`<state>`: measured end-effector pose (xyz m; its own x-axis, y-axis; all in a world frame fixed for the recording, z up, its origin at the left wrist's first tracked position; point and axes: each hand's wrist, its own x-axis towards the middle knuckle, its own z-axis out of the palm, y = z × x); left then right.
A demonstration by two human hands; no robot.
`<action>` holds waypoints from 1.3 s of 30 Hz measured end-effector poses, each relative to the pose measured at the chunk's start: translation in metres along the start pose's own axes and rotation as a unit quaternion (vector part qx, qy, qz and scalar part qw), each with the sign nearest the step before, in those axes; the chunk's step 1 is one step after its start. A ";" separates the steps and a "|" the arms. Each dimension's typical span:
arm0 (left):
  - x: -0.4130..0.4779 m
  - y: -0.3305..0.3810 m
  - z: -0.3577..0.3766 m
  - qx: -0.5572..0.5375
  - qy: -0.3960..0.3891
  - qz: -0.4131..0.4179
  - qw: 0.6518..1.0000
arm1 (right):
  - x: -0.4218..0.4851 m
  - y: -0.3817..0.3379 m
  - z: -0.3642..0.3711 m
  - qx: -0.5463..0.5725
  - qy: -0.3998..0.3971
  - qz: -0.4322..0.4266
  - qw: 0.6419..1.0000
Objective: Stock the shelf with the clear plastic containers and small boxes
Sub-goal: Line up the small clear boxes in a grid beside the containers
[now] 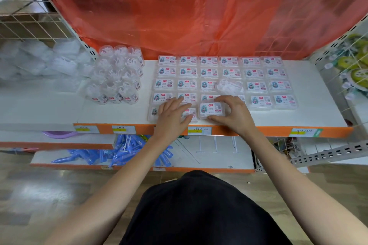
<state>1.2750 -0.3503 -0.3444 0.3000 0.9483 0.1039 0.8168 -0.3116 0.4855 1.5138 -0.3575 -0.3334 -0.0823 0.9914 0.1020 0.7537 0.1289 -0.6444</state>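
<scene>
Now I'm pinching one small box (212, 110) in my right hand (233, 114) at the front edge of the white shelf (298, 113). My left hand (172, 114) is lying flat, fingers spread, on two neighbouring front-row boxes (154, 112). Behind them, four rows of six boxes (256, 73) are sitting, with one extra box (229, 86) lying tilted on top. Roughly twelve clear round containers (117, 77) are standing at the left.

Rows of small boxes (208, 72) with picture labels lying flat on the white shelf (310, 105), clear plastic containers (119, 77) standing together at their left
</scene>
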 end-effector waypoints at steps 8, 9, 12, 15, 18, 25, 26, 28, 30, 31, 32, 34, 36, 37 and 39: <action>-0.011 -0.003 0.019 0.056 -0.040 0.013 0.998 | -0.018 0.010 0.011 -0.008 0.030 -0.015 0.999; -0.011 -0.003 0.020 0.053 -0.037 0.012 0.998 | -0.019 0.011 0.012 -0.009 0.032 -0.013 0.999; -0.011 -0.003 0.022 0.055 -0.031 0.011 0.998 | -0.019 0.014 0.015 -0.012 0.029 -0.011 0.999; -0.011 -0.004 0.024 0.053 -0.026 0.011 0.998 | -0.018 0.014 0.020 -0.012 0.015 -0.014 1.000; -0.011 -0.005 0.026 0.050 -0.016 0.017 0.998 | -0.019 0.016 0.022 -0.012 0.023 -0.013 1.000; -0.011 -0.005 0.026 0.057 -0.008 0.023 0.998 | -0.021 0.020 0.031 -0.023 0.032 -0.025 0.999; -0.011 -0.005 0.026 0.058 -0.007 0.023 0.998 | -0.021 0.021 0.032 -0.020 0.034 -0.027 0.999; -0.011 -0.004 0.026 0.059 -0.008 0.020 0.998 | -0.021 0.021 0.033 -0.015 0.039 -0.029 0.999; -0.012 -0.004 0.026 0.057 -0.010 0.019 0.998 | -0.022 0.021 0.033 -0.013 0.043 -0.029 0.999; -0.012 -0.003 0.026 0.057 -0.010 0.019 0.998 | -0.022 0.020 0.033 -0.015 0.043 -0.030 0.998; -0.012 -0.003 0.025 0.058 -0.011 0.019 0.998 | -0.022 0.020 0.033 -0.018 0.044 -0.034 0.998; -0.013 -0.002 0.025 0.058 -0.013 0.019 0.998 | -0.021 0.019 0.031 -0.010 0.051 -0.033 0.998; -0.013 -0.002 0.023 0.056 -0.013 0.021 0.998 | -0.020 0.017 0.026 0.026 0.077 -0.004 0.997; -0.012 -0.001 0.023 0.053 -0.013 0.023 0.998 | -0.017 0.016 0.022 0.045 0.100 0.014 0.994; -0.010 0.001 0.021 0.042 -0.013 0.020 0.999 | -0.008 0.015 0.015 0.056 0.157 0.041 0.985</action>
<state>1.2829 -0.3618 -0.3627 0.3456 0.9331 0.0995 0.8415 -0.3551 0.4072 1.5162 -0.3632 -0.3554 0.1944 0.9448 0.2639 0.6710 0.0681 -0.7383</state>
